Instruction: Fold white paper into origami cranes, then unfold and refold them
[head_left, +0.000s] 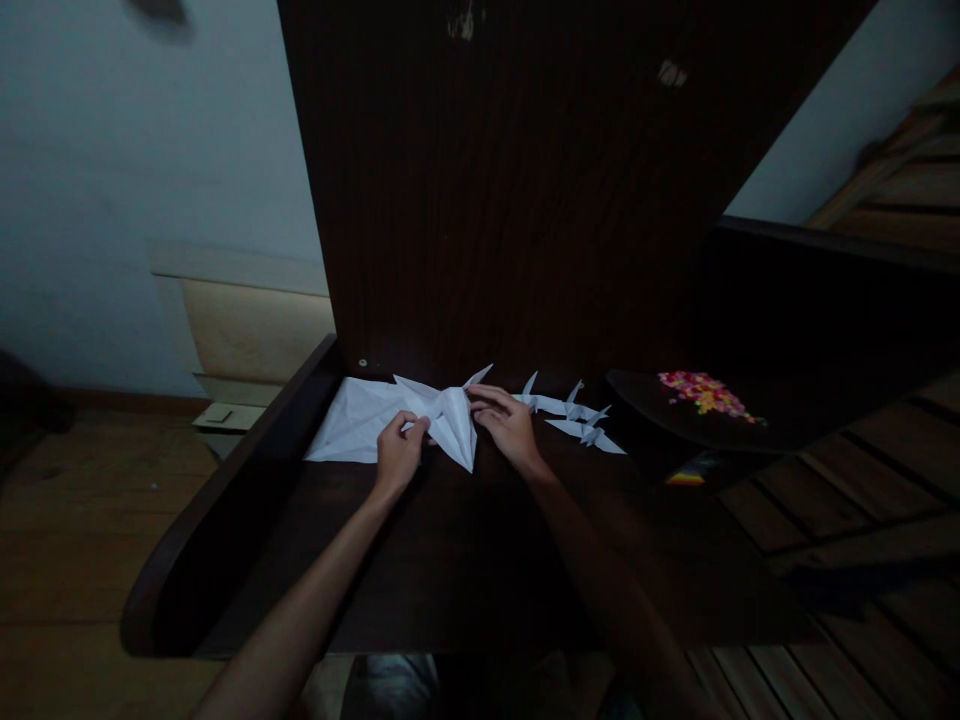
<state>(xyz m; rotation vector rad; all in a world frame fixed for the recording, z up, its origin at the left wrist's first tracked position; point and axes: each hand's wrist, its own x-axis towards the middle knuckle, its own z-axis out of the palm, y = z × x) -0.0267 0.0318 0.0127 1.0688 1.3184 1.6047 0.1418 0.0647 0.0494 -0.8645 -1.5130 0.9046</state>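
A large white origami crane (453, 425) stands on the dark desk between my hands, with its wings and points spread. On its left side my left hand (401, 450) is closed, thumb and forefinger pinching a paper edge. My right hand (506, 425) curves its fingers against the crane's right side, gripping it near the top; part of the paper is hidden behind the fingers. Flat under and left of the crane lies a creased white paper sheet (349, 420). Several smaller paper cranes, including a front one (587, 432), sit to the right of my right hand.
A pile of small colourful pieces (709, 393) lies on a dark rounded shelf (637, 390) to the right. The desk has a raised left side panel (225, 510) and a tall back panel (495, 200). Wooden slats (862, 490) are at far right.
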